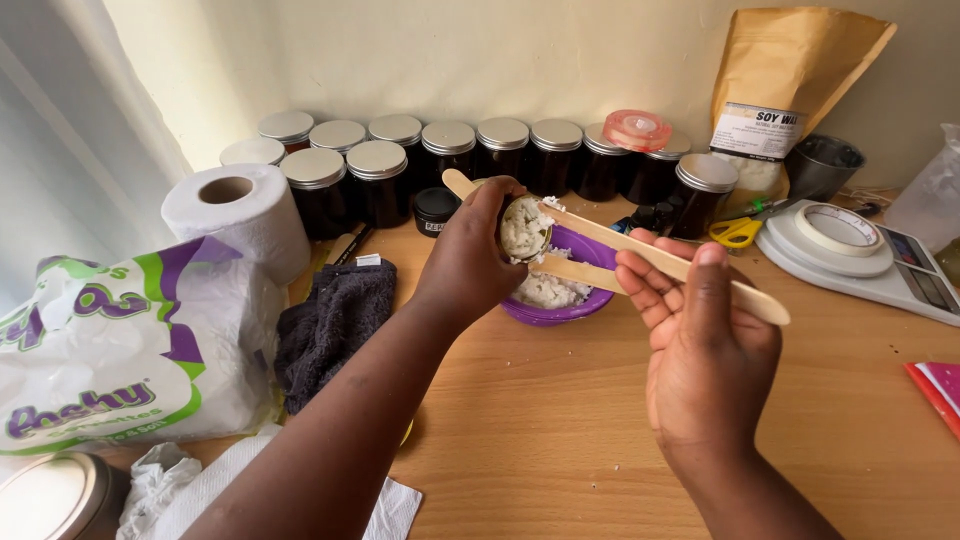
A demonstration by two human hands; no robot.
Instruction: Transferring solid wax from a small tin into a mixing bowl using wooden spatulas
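My left hand holds a small round tin tilted over a purple bowl; the tin is packed with white flaky wax. More white wax lies in the bowl. My right hand grips two flat wooden sticks, whose far ends reach across the bowl's rim to the tin. Both hands hover just above the wooden table.
A row of dark jars with silver lids lines the wall. A brown paper bag, kitchen scale with tape roll, yellow scissors, toilet roll, dark cloth and tissue pack surround the bowl.
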